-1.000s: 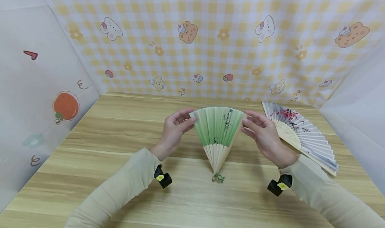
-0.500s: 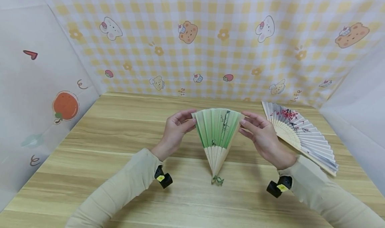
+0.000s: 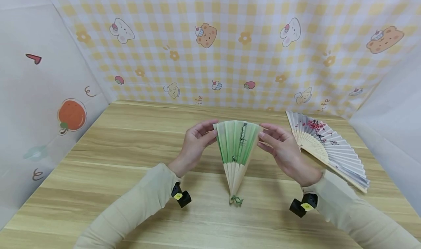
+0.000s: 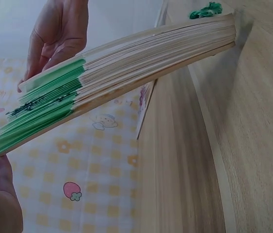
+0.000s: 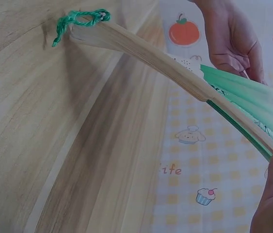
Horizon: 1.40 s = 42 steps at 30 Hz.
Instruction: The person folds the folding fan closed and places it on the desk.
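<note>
A green folding fan (image 3: 232, 143) with pale wooden ribs is partly spread between my two hands. My left hand (image 3: 194, 141) pinches its upper left edge between thumb and fingers. At the upper right edge, my right hand (image 3: 283, 148) pinches the outer rib. The fan's narrow end points down toward me, and a green cord (image 3: 236, 200) is tied there. In the left wrist view the folded ribs (image 4: 160, 58) are seen from the side, with the cord end by the tabletop. A dark bamboo-like print runs down the green cloth.
A second folding fan (image 3: 329, 146), white-grey with pink blossoms, lies spread on the wooden table (image 3: 138, 139) at the right, just beyond my right hand. A yellow checked cloth (image 3: 227, 59) hangs behind the table, with white sheets (image 3: 42, 88) at the sides.
My hands have moved closer together, and the green fan has narrowed between them. Its corded end has shifted slightly left and toward me. The blossom fan stays in place.
</note>
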Motion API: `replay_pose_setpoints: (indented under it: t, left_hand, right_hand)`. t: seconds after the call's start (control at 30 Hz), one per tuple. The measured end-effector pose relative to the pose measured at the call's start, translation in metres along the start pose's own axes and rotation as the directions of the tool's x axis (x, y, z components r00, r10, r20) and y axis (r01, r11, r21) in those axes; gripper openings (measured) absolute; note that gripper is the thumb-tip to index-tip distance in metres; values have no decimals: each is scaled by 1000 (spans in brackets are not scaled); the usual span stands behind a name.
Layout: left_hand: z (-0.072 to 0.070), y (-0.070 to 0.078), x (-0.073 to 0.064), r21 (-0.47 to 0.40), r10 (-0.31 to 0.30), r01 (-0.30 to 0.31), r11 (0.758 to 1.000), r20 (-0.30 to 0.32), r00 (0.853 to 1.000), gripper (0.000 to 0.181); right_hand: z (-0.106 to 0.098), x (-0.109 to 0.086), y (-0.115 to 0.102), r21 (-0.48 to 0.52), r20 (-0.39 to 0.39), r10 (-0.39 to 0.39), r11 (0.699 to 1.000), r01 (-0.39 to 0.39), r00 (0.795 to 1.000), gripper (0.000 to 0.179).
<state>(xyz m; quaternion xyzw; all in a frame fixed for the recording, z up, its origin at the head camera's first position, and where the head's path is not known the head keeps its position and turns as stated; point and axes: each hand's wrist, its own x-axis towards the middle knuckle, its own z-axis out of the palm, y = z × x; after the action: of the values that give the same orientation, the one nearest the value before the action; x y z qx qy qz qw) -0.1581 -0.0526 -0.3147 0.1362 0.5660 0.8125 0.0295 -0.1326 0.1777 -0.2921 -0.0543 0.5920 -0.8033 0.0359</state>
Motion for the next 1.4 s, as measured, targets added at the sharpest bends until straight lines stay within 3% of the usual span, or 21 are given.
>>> replay_pose_setpoints:
  t: [1.4]
  left_hand:
    - [8,3,-1,-25,-8,9,1000,27,1000,30]
  right_hand:
    - [5,5,-4,19,14,32,999,-32,999,17]
